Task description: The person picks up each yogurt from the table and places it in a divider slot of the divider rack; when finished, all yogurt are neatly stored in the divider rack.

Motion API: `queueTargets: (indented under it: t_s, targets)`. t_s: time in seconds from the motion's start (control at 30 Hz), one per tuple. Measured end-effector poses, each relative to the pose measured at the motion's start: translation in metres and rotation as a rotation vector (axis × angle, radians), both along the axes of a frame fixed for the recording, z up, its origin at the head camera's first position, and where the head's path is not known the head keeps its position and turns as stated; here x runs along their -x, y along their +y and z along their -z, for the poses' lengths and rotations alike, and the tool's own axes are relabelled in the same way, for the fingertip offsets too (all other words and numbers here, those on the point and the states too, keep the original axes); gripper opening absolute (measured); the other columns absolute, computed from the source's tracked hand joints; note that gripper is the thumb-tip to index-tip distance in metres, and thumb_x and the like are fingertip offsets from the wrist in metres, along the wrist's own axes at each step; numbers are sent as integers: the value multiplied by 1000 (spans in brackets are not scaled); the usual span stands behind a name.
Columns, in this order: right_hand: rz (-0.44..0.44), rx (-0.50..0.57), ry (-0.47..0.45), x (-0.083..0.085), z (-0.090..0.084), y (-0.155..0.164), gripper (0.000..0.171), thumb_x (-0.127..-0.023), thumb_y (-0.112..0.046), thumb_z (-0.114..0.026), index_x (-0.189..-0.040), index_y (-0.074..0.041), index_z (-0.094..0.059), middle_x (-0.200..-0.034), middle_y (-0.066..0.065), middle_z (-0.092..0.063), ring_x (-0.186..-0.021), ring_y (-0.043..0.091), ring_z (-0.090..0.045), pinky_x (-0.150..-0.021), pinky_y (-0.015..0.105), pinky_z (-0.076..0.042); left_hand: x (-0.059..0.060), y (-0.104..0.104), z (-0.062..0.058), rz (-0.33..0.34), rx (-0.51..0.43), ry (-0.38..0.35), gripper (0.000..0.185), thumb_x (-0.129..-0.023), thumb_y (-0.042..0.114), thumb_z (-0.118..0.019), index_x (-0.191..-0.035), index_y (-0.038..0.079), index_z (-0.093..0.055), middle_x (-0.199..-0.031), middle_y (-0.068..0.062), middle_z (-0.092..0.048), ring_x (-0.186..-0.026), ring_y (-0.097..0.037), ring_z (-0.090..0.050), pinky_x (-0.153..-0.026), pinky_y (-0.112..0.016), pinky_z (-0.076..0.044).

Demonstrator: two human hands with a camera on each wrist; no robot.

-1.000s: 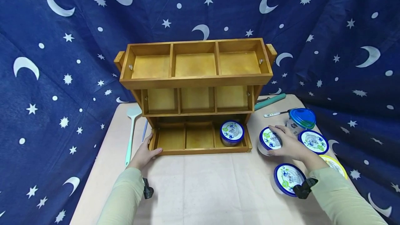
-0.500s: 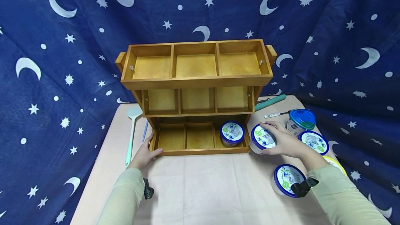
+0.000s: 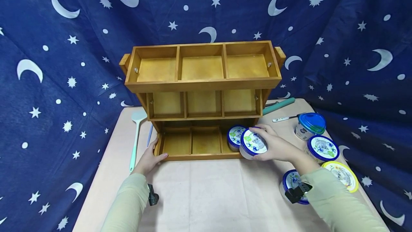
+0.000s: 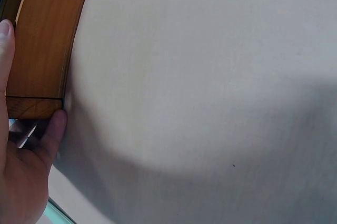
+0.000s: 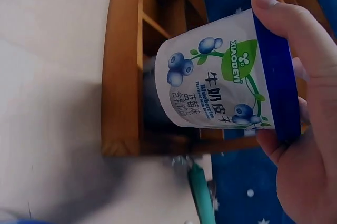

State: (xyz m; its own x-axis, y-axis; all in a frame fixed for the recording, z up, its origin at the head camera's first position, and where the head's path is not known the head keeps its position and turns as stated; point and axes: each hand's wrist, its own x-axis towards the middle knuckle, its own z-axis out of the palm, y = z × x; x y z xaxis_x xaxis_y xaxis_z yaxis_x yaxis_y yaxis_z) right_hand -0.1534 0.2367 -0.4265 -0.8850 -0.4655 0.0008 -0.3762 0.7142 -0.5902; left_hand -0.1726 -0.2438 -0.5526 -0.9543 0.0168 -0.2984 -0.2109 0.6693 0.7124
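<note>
My right hand (image 3: 279, 146) grips a blueberry milk tub (image 3: 253, 142) by its blue lid. The tub hangs tilted over the front right corner of the wooden tiered box's (image 3: 201, 84) bottom tray (image 3: 196, 158). In the right wrist view, the held tub (image 5: 210, 79) shows its printed wall above the tray's right compartment. Another blue-lidded tub (image 3: 234, 135) stands in that compartment, partly covered by the held one. At the tray's front left corner, my left hand (image 3: 148, 159) holds the wood; the left wrist view shows thumb and fingers (image 4: 54, 129) around that corner.
At the table's right are a blue-lidded tub (image 3: 323, 148), a yellow-lidded tub (image 3: 342, 175), a blue-topped container (image 3: 311, 124) and a tub (image 3: 291, 182) partly behind my right wrist. A pale green spatula (image 3: 135, 139) lies left; a green-handled tool (image 3: 279, 106) lies behind right.
My right hand has carried the held tub leftward from the table beside the box to over the bottom tray's right corner. My left hand has stayed on the tray's left corner.
</note>
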Motion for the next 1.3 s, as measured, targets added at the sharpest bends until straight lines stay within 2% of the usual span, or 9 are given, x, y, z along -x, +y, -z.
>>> queueTargets:
  t_s: [0.33,0.63,0.83,1.1,1.3]
  targets:
    - [-72,58,19,9,4,-48,95,-61,-44,-85,-141,-17,-41,-143,14,-25,-127,34,-31,-95,55,-39,-2,-2,-1,-2,-17,-2,94,-86,38,-68,-152,14,-5,-151,-26,-15,-136,-44,-17,-107,-57,-18]
    - [-95,36,43,14,9,-84,94,-62,-43,-85,-141,-20,-41,-144,11,-28,-127,33,-32,-95,55,-38,-3,-1,-1,-8,-24,-6,93,-86,37,-68,-152,14,-6,-152,-24,-13,-137,-43,-14,-108,-57,-16]
    - [-66,37,10,17,11,-99,95,-63,-48,-83,-143,-24,-38,-147,8,-26,-130,32,-30,-95,56,-39,-3,1,-2,-3,-27,16,93,-86,35,-68,-152,12,-7,-152,-25,-14,-137,-43,-15,-108,-57,-16]
    - [-48,43,22,26,23,-113,96,-63,-51,-81,-144,-22,-38,-148,9,-25,-132,33,-29,-96,56,-39,-1,1,-3,0,-26,11,93,-85,36,-68,-152,12,-7,-152,-24,-13,-137,-43,-14,-108,-57,-16]
    - [-23,15,17,32,31,-122,96,-64,-47,-82,-145,-22,-37,-147,11,-26,-132,33,-28,-99,55,-36,-1,1,-4,-2,-29,4,93,-85,36,-68,-152,13,-7,-152,-24,-13,-137,-42,-14,-109,-56,-15]
